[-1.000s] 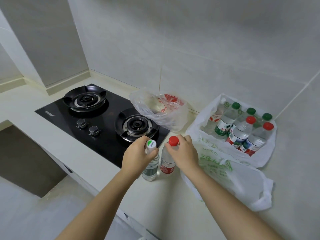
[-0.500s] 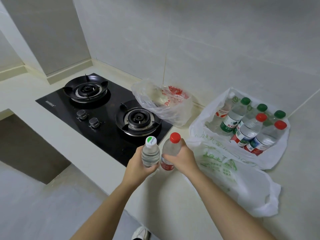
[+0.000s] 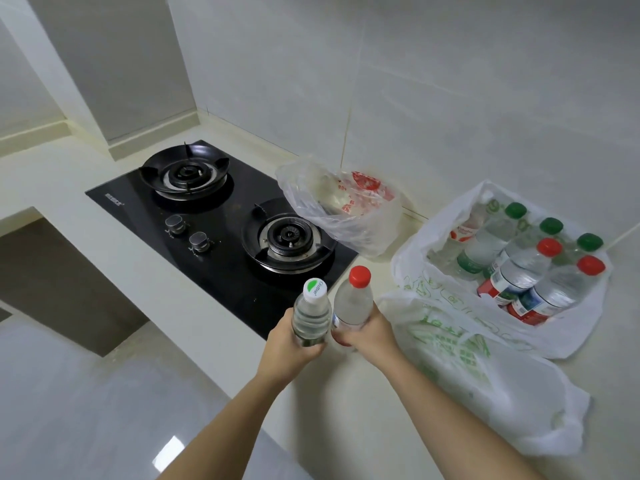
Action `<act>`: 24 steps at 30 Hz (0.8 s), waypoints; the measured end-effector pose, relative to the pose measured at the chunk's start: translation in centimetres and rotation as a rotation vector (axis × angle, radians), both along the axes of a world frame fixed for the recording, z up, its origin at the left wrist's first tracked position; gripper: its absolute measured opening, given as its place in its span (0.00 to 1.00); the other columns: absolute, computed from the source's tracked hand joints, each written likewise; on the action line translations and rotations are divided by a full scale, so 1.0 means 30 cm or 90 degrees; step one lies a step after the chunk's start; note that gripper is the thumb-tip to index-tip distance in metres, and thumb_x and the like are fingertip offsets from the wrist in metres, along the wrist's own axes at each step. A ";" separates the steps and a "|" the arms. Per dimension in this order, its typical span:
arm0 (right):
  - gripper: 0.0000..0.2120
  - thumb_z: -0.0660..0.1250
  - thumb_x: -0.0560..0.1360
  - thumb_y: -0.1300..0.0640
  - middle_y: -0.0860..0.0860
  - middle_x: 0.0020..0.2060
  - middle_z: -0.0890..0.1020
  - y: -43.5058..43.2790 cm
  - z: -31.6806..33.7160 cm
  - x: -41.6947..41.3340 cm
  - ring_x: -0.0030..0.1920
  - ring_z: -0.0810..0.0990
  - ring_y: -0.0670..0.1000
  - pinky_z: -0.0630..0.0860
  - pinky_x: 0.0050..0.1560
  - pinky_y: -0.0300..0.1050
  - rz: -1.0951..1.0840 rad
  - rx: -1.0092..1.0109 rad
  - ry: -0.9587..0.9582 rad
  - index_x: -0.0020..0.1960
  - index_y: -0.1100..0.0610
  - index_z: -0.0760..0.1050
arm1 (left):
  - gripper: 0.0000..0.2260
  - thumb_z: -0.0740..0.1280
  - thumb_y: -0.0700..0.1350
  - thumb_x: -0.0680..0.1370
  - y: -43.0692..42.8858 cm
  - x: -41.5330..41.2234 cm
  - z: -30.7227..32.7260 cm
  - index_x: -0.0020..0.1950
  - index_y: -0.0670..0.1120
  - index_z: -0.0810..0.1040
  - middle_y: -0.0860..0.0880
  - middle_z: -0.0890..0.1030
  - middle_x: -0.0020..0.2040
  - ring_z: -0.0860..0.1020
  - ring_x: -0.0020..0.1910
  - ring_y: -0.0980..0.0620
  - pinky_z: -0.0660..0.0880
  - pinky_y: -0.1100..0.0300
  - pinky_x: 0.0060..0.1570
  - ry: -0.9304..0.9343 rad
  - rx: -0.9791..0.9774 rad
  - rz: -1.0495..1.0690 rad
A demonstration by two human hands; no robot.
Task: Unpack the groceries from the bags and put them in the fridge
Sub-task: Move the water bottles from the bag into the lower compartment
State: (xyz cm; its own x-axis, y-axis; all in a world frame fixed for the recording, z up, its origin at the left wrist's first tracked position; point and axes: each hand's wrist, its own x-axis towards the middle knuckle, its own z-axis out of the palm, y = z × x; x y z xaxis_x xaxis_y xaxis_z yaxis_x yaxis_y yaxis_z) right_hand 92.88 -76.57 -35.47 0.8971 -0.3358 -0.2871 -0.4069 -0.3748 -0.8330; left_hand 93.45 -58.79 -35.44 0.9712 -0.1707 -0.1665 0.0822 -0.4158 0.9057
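Note:
My left hand (image 3: pixel 289 344) grips a clear water bottle with a white and green cap (image 3: pixel 311 311), held upright above the counter edge. My right hand (image 3: pixel 369 336) grips a second water bottle with a red cap (image 3: pixel 353 299) right beside it; the two bottles nearly touch. To the right, an open white plastic bag (image 3: pixel 433 282) with green print lies on the counter and holds several more water bottles (image 3: pixel 526 268) with red and green caps. A clear plastic bag (image 3: pixel 346 216) with red print sits behind, against the wall.
A black two-burner gas hob (image 3: pixel 221 230) is set in the pale counter (image 3: pixel 114 233) to the left of the bags. Tiled walls close the back and right. The counter's front edge runs diagonally below my hands, with grey floor (image 3: pixel 86 410) beyond.
Both hands slid down from the caps to the bottle bodies and lifted the two bottles off the counter, drawing them back toward me.

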 end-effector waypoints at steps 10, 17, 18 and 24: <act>0.19 0.77 0.65 0.53 0.43 0.41 0.83 0.039 -0.080 -0.043 0.42 0.81 0.42 0.71 0.36 0.33 -0.063 -0.003 0.009 0.53 0.48 0.75 | 0.23 0.76 0.45 0.66 0.023 -0.004 -0.006 0.55 0.58 0.70 0.59 0.79 0.50 0.77 0.47 0.67 0.74 0.72 0.42 0.022 -0.024 -0.043; 0.26 0.77 0.59 0.57 0.48 0.41 0.84 0.022 -0.169 -0.040 0.42 0.82 0.47 0.75 0.38 0.35 -0.056 0.036 -0.023 0.55 0.54 0.74 | 0.25 0.75 0.43 0.65 0.027 -0.016 -0.051 0.56 0.60 0.71 0.60 0.79 0.51 0.77 0.49 0.67 0.74 0.69 0.44 0.028 -0.044 -0.039; 0.27 0.77 0.58 0.56 0.49 0.41 0.83 0.020 -0.178 -0.040 0.42 0.83 0.48 0.76 0.40 0.38 -0.054 0.040 -0.034 0.55 0.55 0.74 | 0.27 0.76 0.42 0.65 0.024 -0.019 -0.054 0.58 0.60 0.71 0.61 0.79 0.52 0.77 0.50 0.66 0.74 0.70 0.44 0.029 -0.051 -0.036; 0.19 0.78 0.62 0.55 0.48 0.40 0.85 0.016 -0.196 -0.040 0.43 0.84 0.47 0.80 0.45 0.47 -0.054 0.048 -0.080 0.50 0.54 0.77 | 0.23 0.77 0.43 0.65 0.019 -0.020 -0.065 0.54 0.59 0.73 0.59 0.81 0.49 0.79 0.47 0.65 0.74 0.71 0.42 0.023 -0.053 -0.011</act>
